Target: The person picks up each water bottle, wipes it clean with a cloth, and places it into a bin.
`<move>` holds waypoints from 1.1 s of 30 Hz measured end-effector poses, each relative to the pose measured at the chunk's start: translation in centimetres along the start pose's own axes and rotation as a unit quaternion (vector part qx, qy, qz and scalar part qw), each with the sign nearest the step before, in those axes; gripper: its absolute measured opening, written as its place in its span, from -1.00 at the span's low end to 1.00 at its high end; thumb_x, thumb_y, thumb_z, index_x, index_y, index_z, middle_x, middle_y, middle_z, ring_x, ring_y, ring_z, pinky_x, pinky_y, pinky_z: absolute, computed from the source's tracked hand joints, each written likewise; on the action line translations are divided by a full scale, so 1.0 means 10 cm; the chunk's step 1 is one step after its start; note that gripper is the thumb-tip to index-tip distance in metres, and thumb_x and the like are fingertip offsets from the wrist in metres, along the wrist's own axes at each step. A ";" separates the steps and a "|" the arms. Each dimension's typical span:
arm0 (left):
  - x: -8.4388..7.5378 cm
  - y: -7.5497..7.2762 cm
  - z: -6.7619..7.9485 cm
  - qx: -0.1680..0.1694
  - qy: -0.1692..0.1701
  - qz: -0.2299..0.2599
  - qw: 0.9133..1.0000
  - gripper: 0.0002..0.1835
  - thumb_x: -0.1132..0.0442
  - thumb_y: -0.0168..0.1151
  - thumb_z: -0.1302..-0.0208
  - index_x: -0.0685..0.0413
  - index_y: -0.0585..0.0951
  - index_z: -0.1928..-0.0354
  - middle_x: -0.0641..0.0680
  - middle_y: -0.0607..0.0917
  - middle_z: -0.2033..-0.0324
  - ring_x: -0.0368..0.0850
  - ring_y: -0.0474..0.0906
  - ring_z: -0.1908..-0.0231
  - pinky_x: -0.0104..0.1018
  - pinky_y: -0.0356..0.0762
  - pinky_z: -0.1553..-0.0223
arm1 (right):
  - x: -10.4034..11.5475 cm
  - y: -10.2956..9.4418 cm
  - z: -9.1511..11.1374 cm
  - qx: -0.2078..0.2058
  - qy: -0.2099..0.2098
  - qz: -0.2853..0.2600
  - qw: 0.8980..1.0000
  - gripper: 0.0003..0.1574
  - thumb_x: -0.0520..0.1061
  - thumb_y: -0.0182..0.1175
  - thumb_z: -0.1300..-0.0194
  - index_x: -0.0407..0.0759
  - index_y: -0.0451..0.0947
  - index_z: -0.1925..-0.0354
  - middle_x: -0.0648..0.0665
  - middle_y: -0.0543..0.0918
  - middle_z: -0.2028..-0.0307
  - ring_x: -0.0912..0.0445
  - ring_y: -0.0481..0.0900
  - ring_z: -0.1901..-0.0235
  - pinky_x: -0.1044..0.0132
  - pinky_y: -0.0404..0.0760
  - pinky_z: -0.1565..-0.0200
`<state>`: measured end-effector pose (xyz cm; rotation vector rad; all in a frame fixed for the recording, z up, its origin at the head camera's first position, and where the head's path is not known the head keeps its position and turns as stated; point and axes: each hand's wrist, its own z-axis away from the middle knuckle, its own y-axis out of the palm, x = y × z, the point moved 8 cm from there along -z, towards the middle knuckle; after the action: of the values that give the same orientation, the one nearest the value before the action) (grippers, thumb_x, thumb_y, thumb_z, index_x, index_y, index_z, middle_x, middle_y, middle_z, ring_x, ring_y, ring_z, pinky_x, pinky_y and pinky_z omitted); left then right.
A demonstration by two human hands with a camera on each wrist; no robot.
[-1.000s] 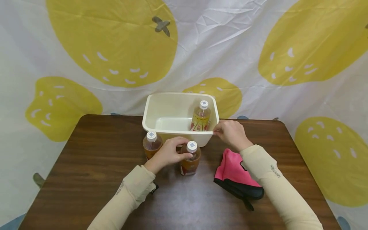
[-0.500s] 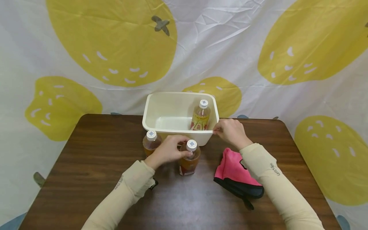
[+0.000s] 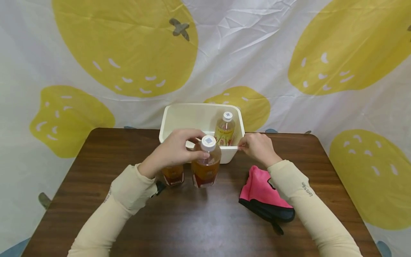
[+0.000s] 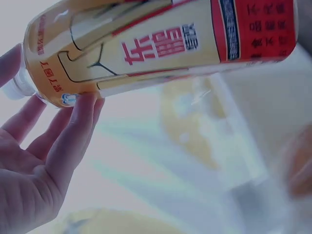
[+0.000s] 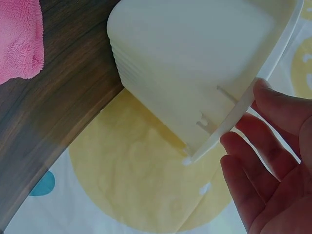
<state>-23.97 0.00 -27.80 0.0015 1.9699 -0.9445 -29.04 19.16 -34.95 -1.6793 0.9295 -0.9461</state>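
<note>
My left hand (image 3: 176, 148) grips a bottle of amber drink (image 3: 206, 167) near its white cap and holds it up just in front of the tub. In the left wrist view the fingers wrap the shoulder of this bottle (image 4: 161, 44), whose label has red lettering. The right hand (image 3: 258, 148) pinches the near right corner of the cream plastic tub (image 3: 229, 153). Its thumb and fingers hold the tub's rim (image 5: 243, 109) in the right wrist view. Inside the tub, at the right, stands another bottle (image 3: 224, 132). A further bottle (image 3: 173, 175) is partly hidden behind my left hand.
A pink cloth item with black trim (image 3: 264, 192) lies on the dark wooden table (image 3: 205, 225), right of the bottles. Behind the tub hangs a white curtain with yellow fruit prints (image 3: 128, 46).
My left hand has raised its bottle off the table and moved it slightly left, towards the tub. The right hand has stayed on the tub's corner.
</note>
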 end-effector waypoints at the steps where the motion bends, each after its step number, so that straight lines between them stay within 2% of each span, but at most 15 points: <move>1: -0.05 -0.07 -0.01 -0.003 -0.001 0.006 1.000 -0.74 0.24 0.38 0.03 0.12 0.60 0.25 0.02 0.64 0.28 -0.09 0.59 0.24 -0.39 0.57 0.34 | 0.00 0.00 0.00 -0.001 0.000 0.000 1.000 -0.91 -0.12 0.40 0.09 -0.01 0.70 0.48 0.00 0.69 0.45 0.00 0.61 0.43 0.06 0.52 0.48; 5: -0.22 -0.36 -0.10 -0.024 0.010 -0.014 1.000 -0.73 0.24 0.36 0.01 0.12 0.60 0.23 0.02 0.64 0.26 -0.07 0.59 0.22 -0.36 0.57 0.34 | 0.01 0.00 0.00 -0.006 -0.002 -0.003 1.000 -0.91 -0.12 0.41 0.09 -0.02 0.70 0.48 0.00 0.69 0.46 0.01 0.61 0.44 0.07 0.52 0.48; 8: -0.26 -0.55 -0.20 -0.039 0.005 -0.036 0.999 -0.70 0.22 0.35 0.00 0.12 0.60 0.17 0.05 0.65 0.21 -0.03 0.59 0.19 -0.29 0.57 0.29 | 0.00 0.00 -0.01 -0.006 -0.002 -0.007 1.000 -0.91 -0.12 0.41 0.09 -0.02 0.70 0.48 -0.01 0.69 0.45 0.01 0.61 0.43 0.07 0.52 0.48; 11: -0.23 -0.68 -0.32 -0.043 -0.011 -0.057 0.997 -0.66 0.19 0.32 -0.03 0.12 0.58 0.11 0.09 0.64 0.15 0.03 0.58 0.15 -0.19 0.54 0.20 | -0.01 0.01 -0.01 -0.003 0.004 -0.008 1.000 -0.91 -0.13 0.41 0.09 -0.03 0.70 0.48 -0.01 0.69 0.45 0.01 0.60 0.43 0.07 0.52 0.47; 15: -0.09 -0.78 -0.50 -0.041 -0.039 -0.065 0.996 -0.62 0.19 0.29 -0.05 0.14 0.56 0.06 0.14 0.63 0.10 0.11 0.56 0.10 -0.09 0.48 0.08 | -0.03 0.02 0.00 0.001 0.012 -0.009 1.000 -0.91 -0.13 0.40 0.08 -0.02 0.70 0.47 -0.01 0.69 0.46 0.00 0.60 0.45 0.07 0.52 0.48; 18: 0.06 -0.79 -0.63 -0.028 -0.048 -0.071 0.996 -0.61 0.19 0.29 -0.05 0.14 0.54 0.04 0.14 0.61 0.07 0.11 0.52 0.05 -0.07 0.43 0.02 | -0.03 0.01 0.00 -0.001 0.011 -0.010 1.000 -0.91 -0.13 0.40 0.08 -0.02 0.70 0.48 -0.01 0.69 0.46 0.01 0.60 0.46 0.07 0.53 0.48; 24: 0.31 -0.69 -0.85 0.008 -0.032 -0.087 0.996 -0.62 0.19 0.30 -0.01 0.16 0.54 0.09 0.14 0.60 0.08 0.05 0.50 0.02 -0.09 0.38 -0.04 | -0.01 -0.01 0.01 -0.006 0.011 -0.009 1.000 -0.92 -0.13 0.40 0.08 -0.02 0.70 0.48 -0.01 0.69 0.47 0.01 0.60 0.47 0.07 0.52 0.50; 33: 0.71 -0.50 -0.99 0.054 -0.056 -0.083 0.994 -0.62 0.25 0.31 0.00 0.22 0.53 0.10 0.19 0.61 0.12 0.05 0.52 0.06 -0.15 0.42 -0.01 | -0.01 -0.02 0.04 -0.016 0.004 -0.012 1.000 -0.92 -0.15 0.40 0.09 -0.02 0.70 0.49 -0.01 0.69 0.47 0.01 0.60 0.48 0.07 0.52 0.53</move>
<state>-37.17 0.09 -27.22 -0.1526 1.8338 -1.1331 -28.72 19.43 -34.88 -1.7175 0.9357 -0.9607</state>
